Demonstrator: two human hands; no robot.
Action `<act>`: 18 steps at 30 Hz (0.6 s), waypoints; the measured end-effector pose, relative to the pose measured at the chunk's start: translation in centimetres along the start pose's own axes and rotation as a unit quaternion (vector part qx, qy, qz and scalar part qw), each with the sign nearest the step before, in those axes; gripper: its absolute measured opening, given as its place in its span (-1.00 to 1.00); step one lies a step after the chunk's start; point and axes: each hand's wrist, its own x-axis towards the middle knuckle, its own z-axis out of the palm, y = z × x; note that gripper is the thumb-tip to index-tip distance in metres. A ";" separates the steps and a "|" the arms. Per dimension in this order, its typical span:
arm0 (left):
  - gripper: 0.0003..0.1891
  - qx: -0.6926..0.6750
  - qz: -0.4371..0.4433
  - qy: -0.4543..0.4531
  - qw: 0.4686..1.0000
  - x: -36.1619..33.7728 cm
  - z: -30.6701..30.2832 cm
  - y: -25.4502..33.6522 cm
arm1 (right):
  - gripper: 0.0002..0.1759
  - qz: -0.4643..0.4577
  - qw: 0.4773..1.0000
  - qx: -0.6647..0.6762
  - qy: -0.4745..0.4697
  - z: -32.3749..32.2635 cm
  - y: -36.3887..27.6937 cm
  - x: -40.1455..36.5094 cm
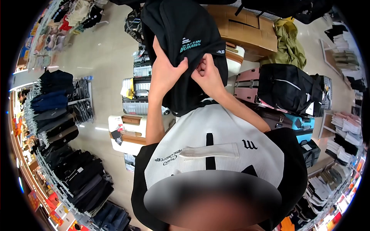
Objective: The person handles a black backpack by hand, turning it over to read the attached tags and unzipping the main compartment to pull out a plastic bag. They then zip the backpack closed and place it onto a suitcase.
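Note:
A black garment (pixel 181 23) with teal and white lettering hangs in front of my chest, its cloth creased between my hands. At its left side, my left hand (pixel 166 73) is closed on the cloth, the index finger along the edge and the thumb across the front just below the lettering. My right hand (pixel 209 77) pinches the fabric near the lower right of the print, with its fingers curled in. The two hands are a short gap apart. The garment's lower part drops towards my white shirt, where its end is partly hidden.
Suitcases stand on both sides, including a silver one (pixel 135 96), a cream one (pixel 131 131) and a pink one (pixel 246 84). A black duffel bag (pixel 287 90) lies at right, near a cardboard box (pixel 246 32) and olive cloth (pixel 287 48). Clothes racks (pixel 58 127) line the left.

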 end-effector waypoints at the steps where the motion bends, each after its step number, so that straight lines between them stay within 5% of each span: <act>1: 0.05 0.001 0.003 0.018 1.000 -0.1 0.1 -0.4 | -0.63 -0.003 1.000 -0.013 -0.011 0.0 -0.1 -0.1; 10: -0.12 -0.142 0.076 0.158 0.974 -1.7 -1.7 -2.7 | -0.83 -0.180 0.971 -0.154 -0.031 -2.3 -2.7 -1.6; 18: -0.06 -0.151 0.084 0.155 0.973 -1.4 -1.5 -3.9 | -0.84 -0.087 0.946 -0.297 0.094 -10.7 -0.4 -0.9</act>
